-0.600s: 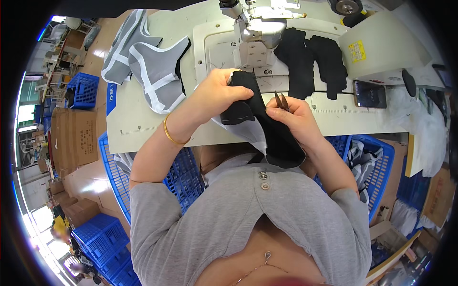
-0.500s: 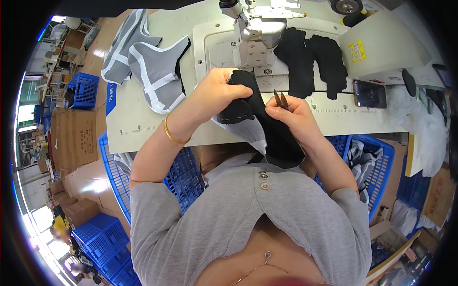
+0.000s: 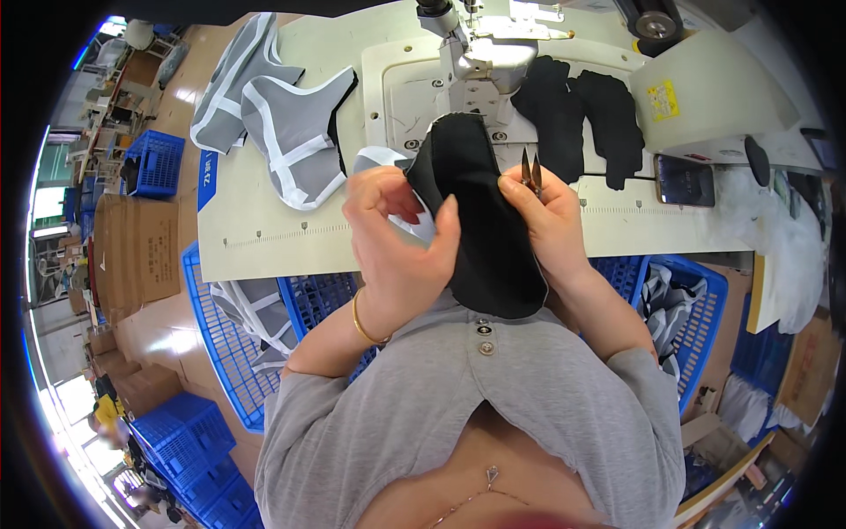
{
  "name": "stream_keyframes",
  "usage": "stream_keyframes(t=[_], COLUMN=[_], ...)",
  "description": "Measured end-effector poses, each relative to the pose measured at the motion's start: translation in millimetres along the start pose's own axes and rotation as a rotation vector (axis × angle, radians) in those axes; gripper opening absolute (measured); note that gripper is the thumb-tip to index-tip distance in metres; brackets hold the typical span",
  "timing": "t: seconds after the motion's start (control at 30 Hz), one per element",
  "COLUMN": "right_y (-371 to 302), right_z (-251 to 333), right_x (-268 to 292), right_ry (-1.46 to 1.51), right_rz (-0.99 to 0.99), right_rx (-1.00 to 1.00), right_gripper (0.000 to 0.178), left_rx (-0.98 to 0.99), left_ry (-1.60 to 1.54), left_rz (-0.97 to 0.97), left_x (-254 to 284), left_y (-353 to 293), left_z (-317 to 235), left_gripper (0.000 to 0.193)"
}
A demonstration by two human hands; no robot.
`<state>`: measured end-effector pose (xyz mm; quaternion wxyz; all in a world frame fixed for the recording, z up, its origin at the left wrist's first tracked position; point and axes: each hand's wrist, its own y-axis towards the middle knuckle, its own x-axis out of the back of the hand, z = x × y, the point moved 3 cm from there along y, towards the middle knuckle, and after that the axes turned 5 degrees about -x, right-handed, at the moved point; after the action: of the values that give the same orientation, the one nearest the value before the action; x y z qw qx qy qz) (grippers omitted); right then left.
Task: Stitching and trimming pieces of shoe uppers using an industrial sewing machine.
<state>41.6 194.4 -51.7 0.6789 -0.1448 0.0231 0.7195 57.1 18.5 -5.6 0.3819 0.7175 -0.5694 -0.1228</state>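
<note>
A long black fabric piece (image 3: 485,203) with a rounded lower end is held up in front of my chest. Behind its left side a grey and white part (image 3: 379,159) shows. My right hand (image 3: 553,207) grips the black piece's right edge and also holds thread snips (image 3: 531,172), blades pointing up. My left hand (image 3: 401,242) is at the opposite edge, open, its thumb apart from the curled fingers and over the black fabric. Whether those fingers touch the fabric is unclear.
A sewing machine (image 3: 480,57) stands behind the work. Grey panels with white strips (image 3: 295,145) lie left on the table; black pieces (image 3: 608,123) and a phone (image 3: 685,181) lie right. Blue baskets (image 3: 216,353) with fabric flank me below the table edge.
My left hand has let go of the black piece's upper end and come down toward me. The piece is now turned and spread flatter, with its smooth black side showing. My right hand still holds the snips.
</note>
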Motion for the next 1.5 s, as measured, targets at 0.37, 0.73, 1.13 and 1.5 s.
stream_keyframes(t=[0.37, 0.73, 1.13, 1.5], right_y=[44, -5, 4, 10], right_z=[58, 63, 43, 38], right_x=[-7, -11, -20, -9], right_ry=[-0.482, -0.798, -0.897, -0.473], right_rz=[0.151, -0.148, -0.209, -0.18], right_rx=[0.233, 0.753, 0.801, 0.546], right_gripper=[0.013, 0.027, 0.026, 0.024], left_rx=[0.34, 0.53, 0.43, 0.585], left_ry=[-0.597, -0.677, -0.616, -0.613], left_rz=[0.382, 0.524, 0.46, 0.388], left_x=[3, -6, -18, -20], left_y=[25, 29, 16, 18], left_z=[14, 28, 27, 28], left_gripper=[0.033, 0.053, 0.044, 0.012])
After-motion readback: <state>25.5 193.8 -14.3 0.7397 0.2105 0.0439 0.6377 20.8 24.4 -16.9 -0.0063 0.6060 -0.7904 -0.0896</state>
